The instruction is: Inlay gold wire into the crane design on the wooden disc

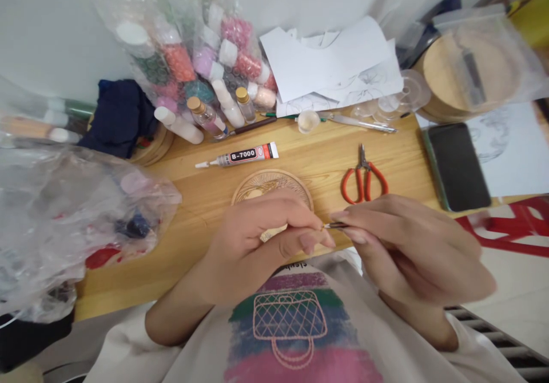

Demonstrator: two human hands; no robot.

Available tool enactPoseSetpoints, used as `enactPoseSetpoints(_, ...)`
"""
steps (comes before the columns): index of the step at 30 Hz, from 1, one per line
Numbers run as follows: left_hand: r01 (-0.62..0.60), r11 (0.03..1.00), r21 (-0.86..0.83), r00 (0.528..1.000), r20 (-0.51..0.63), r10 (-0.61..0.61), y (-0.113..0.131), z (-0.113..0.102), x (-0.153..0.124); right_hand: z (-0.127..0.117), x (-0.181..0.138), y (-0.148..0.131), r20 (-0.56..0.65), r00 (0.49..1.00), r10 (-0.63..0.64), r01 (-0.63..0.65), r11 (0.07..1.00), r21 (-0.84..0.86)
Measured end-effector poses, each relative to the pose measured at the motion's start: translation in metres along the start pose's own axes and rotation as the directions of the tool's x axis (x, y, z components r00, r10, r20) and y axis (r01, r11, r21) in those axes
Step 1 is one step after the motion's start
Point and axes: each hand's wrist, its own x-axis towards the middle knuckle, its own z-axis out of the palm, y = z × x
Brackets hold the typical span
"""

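Seen from my head, my left hand [257,240] pinches a tiny piece [323,227] and my right hand [407,246] is closed on a thin metal tool [337,225] meeting it, just above the carved wooden disc [274,184] on the bench [206,200]. The glue tube [244,155] and red snips [364,180] lie beyond, untouched, and nothing blocks my hands.

On the tabletop [206,211] — a glue tube [240,156], red scissors [364,180], a phone [458,167], papers [330,63] and bagged bead bottles [193,57] by the wall.
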Motion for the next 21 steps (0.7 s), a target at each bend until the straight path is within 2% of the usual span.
enactPoseSetpoints(8,0.016,0.999,-0.028,1.0,-0.009,-0.017,-0.001,-0.001,0.0,0.002,0.0,-0.004,-0.07,0.994,0.087,-0.082,0.993,0.08)
enactPoseSetpoints(18,0.014,0.997,-0.074,1.0,-0.023,-0.016,-0.005,-0.004,-0.001,0.011,-0.002,0.003,-0.164,0.984,0.068,-0.048,0.991,0.122)
enactPoseSetpoints(21,0.018,0.997,-0.078,0.999,-0.025,-0.02,-0.006,-0.005,-0.002,0.011,0.0,0.0,-0.127,0.99,0.068,-0.055,0.993,0.108)
